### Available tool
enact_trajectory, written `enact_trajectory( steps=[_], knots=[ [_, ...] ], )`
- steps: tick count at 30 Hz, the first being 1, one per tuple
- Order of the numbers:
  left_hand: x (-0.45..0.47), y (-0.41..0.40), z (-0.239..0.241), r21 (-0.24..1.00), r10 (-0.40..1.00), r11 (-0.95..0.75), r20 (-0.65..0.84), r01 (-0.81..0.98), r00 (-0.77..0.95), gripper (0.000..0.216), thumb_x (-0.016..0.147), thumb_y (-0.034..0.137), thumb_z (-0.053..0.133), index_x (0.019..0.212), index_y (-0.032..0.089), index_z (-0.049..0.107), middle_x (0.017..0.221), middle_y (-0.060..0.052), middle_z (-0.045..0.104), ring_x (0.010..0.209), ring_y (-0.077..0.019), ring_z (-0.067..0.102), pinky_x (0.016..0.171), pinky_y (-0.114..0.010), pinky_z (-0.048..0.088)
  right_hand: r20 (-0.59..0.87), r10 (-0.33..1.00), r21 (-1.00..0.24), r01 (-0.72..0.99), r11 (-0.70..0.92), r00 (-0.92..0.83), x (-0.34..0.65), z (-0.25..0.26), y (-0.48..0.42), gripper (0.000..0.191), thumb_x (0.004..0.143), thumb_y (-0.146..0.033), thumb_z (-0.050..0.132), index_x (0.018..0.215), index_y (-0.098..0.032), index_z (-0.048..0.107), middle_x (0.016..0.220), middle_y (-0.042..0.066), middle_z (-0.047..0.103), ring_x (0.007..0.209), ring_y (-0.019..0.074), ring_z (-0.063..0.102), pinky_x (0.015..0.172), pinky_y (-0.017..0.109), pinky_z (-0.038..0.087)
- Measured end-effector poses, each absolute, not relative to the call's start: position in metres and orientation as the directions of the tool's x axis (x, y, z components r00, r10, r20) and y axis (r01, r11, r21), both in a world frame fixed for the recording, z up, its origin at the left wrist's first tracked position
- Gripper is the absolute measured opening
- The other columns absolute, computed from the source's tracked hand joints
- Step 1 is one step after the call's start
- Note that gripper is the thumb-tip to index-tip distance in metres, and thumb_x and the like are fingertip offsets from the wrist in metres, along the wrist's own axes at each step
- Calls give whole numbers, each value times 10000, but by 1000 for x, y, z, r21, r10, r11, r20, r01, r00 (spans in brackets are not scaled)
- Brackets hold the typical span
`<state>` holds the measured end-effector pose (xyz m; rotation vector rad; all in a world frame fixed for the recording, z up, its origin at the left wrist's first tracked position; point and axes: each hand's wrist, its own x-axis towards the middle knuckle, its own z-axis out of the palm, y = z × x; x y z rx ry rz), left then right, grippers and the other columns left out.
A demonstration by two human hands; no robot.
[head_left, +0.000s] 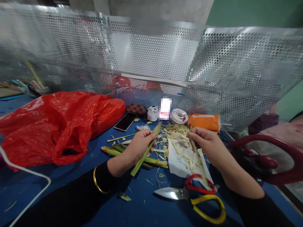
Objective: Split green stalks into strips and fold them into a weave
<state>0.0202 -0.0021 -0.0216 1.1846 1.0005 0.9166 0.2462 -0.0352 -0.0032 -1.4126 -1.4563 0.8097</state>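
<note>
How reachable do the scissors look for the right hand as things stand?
Probably yes: the scissors lie on the near side of the right hand, and nothing covers their yellow handle. That hand would likely have to release the green strip it pinches first.

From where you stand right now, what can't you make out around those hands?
All from the head view:
Inside the red bag: hidden by its own plastic.
The bag's left end: cut off by the picture's edge.
What the bright screen shows: blurred by a blocky patch.
Part of the lying green stalks: hidden behind the left hand.
Details beyond the metal mesh: blurred.
</note>
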Motion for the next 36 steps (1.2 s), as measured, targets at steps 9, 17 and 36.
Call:
enact_trajectory(
  steps=[9, 17, 36],
  knots=[
    [25, -16, -15, 980, 971, 139, -107, -144, 212, 150, 743, 292, 616, 701, 150, 588, 577, 40, 509, 480, -69, 417, 454, -200, 305, 309, 951, -627, 758, 180, 30, 220, -29, -36, 168, 778, -374, 622, 792, -208, 638, 784, 56, 645, 689, 198, 593, 614, 300, 414],
    [26, -32, -12, 992, 979, -111, 118, -52, 164, 209, 731, 345, 597, 652, 156, 559, 568, 54, 459, 529, -88, 386, 510, -221, 323, -92, 985, -996, 18, -90, -148, 141, -29, -76, 355, 694, -484, 716, 811, -165, 613, 711, -1, 613, 573, 119, 591, 486, 218, 477],
    [9, -97, -47, 940, 937, -265, 198, 217, 287, 171, 747, 311, 554, 669, 160, 574, 602, 26, 536, 584, -130, 470, 541, -232, 353, -3, 997, -999, -49, 1, 82, 142, -55, -141, 405, 615, -544, 743, 607, -171, 585, 463, -28, 568, 420, 110, 501, 461, 245, 413]
  ],
)
